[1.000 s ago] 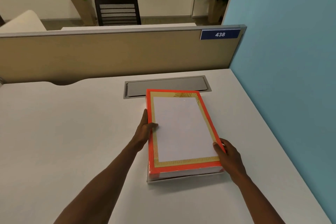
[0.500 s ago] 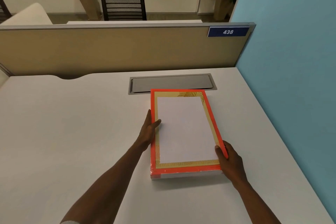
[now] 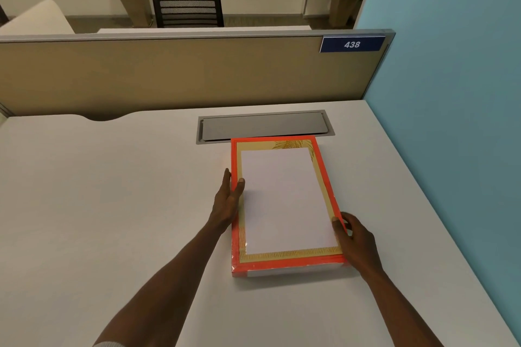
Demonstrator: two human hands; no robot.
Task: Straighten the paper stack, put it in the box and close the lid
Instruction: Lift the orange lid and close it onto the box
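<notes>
A: What's nearest?

B: Two bare forearms reaching in. The right hand (image 3: 355, 236) clasps the near right corner of the lid (image 3: 284, 203), thumb on top, fingers down the side. The left hand (image 3: 227, 200) lies flat against the lid's left edge, thumb hooked over the rim: a loose clasp, not a pinch.

A: Which step is this?

B: The last, I'd judge: the lid is being seated on the box (image 3: 293, 272). No loose paper shows, so the stack is presumably inside, though that's hidden.

A: What does the next move need?

B: Even downward pressure on both sides until the lid sits flush, then letting go. At the near edge a pale strip of box shows under the orange rim.

A: How does it look?

B: Orange border, tan band with a leaf print, plain white centre. It sits on the white desk (image 3: 112, 205), right of centre, its far end just touching the grey cable hatch (image 3: 265, 125).
</notes>
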